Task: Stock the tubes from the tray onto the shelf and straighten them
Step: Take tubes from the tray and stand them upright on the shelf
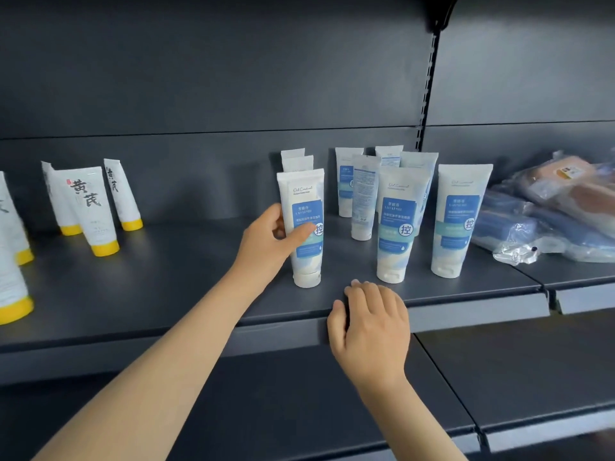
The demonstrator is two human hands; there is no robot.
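**Shelf Stocking: Hand Positions and Tube Layout**

While my left hand (271, 242) grips the front-left tube (304, 227), that tube stands cap-down on the dark shelf (186, 277), upright with a slight tilt. My thumb crosses the blue label on the front; my fingers wrap the tube's left side and back, so the hand is clamped on it.

My right hand (371, 327) lies palm-down on the shelf's front edge, just in front and to the right of the front-left tube. Its fingers are curled over the lip and hold no item. The two hands are near each other but not touching.

Reference: the front-left tube.
- Right of it, in the same front row: a second tube (397, 224), then a third tube (457, 221), both cap-down and upright, spaced apart.
- Behind it: two more tubes (296, 159), only their crimped tops showing.
- Behind and right of it: a loose cluster of back tubes (362, 194), one turned with its printed back facing out.
- Far left of it: yellow-capped tubes (91, 211), leaning at mixed angles.
- Far right of it, on the adjoining shelf section: plastic-wrapped packages (549, 207), piled.
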